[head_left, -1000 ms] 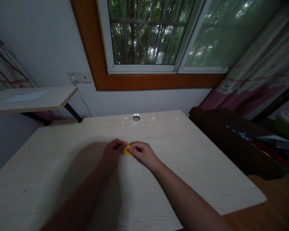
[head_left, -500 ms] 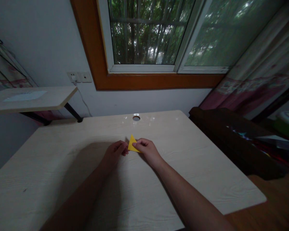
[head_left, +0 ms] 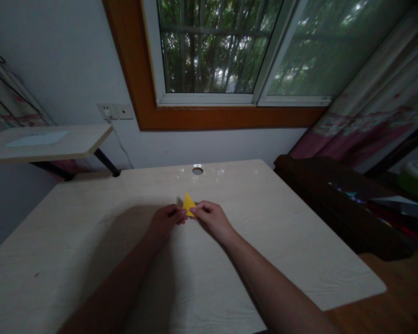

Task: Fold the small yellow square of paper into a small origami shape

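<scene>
A small yellow folded paper triangle [head_left: 188, 203] stands point-up over the middle of the pale wooden table [head_left: 90, 241]. My left hand [head_left: 167, 221] and my right hand [head_left: 212, 218] meet at its lower edge. Both pinch it with fingertips, fingers curled. The lower part of the paper is hidden behind my fingers.
A round cable hole [head_left: 197, 170] sits at the table's far edge under the window [head_left: 212, 51]. A small shelf [head_left: 45, 141] juts from the wall at left, near wall sockets [head_left: 114, 111]. A dark wooden piece of furniture [head_left: 334, 204] and curtains [head_left: 369, 116] stand to the right.
The yellow paper went from nearly hidden between my fingers to raised, with its point sticking up. Both hands shifted slightly away from me and stay pinched together on it.
</scene>
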### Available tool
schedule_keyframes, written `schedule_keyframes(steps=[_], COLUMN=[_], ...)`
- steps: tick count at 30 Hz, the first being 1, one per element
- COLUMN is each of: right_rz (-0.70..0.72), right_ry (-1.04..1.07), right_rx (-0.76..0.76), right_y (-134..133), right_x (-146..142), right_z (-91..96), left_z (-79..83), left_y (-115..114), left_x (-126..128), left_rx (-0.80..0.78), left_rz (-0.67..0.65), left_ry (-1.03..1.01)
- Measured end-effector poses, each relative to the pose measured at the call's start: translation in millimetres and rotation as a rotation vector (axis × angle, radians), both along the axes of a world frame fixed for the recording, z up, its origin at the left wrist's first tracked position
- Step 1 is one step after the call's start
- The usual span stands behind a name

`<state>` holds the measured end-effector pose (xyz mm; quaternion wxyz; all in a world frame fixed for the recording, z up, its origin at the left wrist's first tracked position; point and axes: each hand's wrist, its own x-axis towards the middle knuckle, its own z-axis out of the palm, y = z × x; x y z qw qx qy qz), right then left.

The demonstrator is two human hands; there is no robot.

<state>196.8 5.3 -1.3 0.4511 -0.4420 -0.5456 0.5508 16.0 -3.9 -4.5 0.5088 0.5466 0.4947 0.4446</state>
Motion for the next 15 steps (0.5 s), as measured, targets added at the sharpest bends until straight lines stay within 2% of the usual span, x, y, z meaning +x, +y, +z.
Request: schedule_keyframes(steps=[8, 15], right_rz=[0.007, -0.013], right_ry=[0.011, 0.005], right_rx=[0.030, 0.038], right_y=[1.4, 0.7], right_x=[0.7, 1.1], right_z=[-3.1, -4.5], left_z=[8.7, 5.3], left_y=[-2.2, 0.2], left_x=[-0.6, 0.9], left_rx=[0.010, 0.031], left_rz=[0.066, 0.050], left_ry=[-0.050, -0.035])
